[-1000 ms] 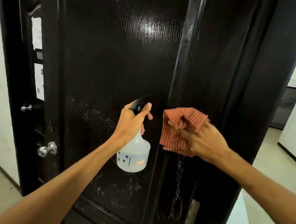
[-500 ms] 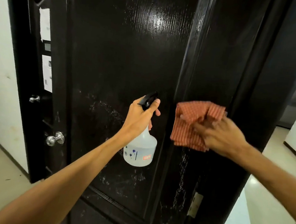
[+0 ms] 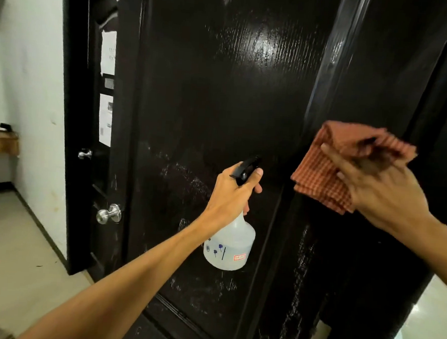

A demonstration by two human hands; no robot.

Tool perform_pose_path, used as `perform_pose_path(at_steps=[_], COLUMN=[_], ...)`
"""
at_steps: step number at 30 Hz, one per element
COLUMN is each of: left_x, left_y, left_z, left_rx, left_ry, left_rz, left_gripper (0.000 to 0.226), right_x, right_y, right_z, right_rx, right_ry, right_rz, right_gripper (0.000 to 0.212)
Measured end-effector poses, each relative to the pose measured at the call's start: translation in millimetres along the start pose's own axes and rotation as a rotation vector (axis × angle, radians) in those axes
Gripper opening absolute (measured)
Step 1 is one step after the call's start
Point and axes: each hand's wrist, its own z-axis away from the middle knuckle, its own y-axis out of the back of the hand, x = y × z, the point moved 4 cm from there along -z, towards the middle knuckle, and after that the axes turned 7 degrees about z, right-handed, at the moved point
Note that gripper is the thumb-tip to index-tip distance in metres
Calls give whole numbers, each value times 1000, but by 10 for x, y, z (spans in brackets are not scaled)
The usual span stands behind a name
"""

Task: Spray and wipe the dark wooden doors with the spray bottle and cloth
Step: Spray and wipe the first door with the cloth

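Aiming spray bottle (image 3: 228, 249) at dark door (image 3: 209, 89) with left hand (image 3: 231, 193) fingers (image 3: 256, 173) clamped round its neck, clutching cloth (image 3: 317, 176) in right hand (image 3: 384, 196) to wipe.

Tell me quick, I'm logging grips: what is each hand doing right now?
Left hand: grips the spray bottle at its neck.
Right hand: holds the checked cloth, slightly blurred.

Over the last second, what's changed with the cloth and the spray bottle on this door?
The right hand has swept the cloth up and to the right across the door, from the panel's raised edge towards the door's outer side. Nothing was picked up or let go. The left hand keeps its grip on the spray bottle, at about the same spot in front of the panel.
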Motion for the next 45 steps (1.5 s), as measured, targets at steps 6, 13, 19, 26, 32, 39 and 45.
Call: perform_pose_path(at_steps=[6, 13, 19, 26, 32, 39, 45], left_x=[-63, -134, -219, -161, -208, -205, -372], left_y=[-35, -122, -142, -142, -165, -194, -189], left_z=[90, 188, 302, 274, 297, 352, 467], left_rx=[-4, -12, -12, 4, 12, 24, 57], left_ry=[8, 16, 35, -15, 7, -25, 14], left_rz=[16, 19, 29, 4, 10, 4, 20], left_gripper=[18, 16, 7, 8, 13, 11, 8], right_x=[-795, -237, -757, -376, -798, -865, -834], right_y=[-268, -70, -249, -68, -303, -181, -240], right_z=[746, 275, 678, 176, 611, 328, 422], right_rx=[-63, -59, -169, -63, -111, 2, 22], right_ry=[278, 48, 231, 0, 146, -18, -42], right_rz=[-39, -29, -21, -49, -59, -141, -193], right_gripper=[77, 74, 79, 79, 61, 61, 50])
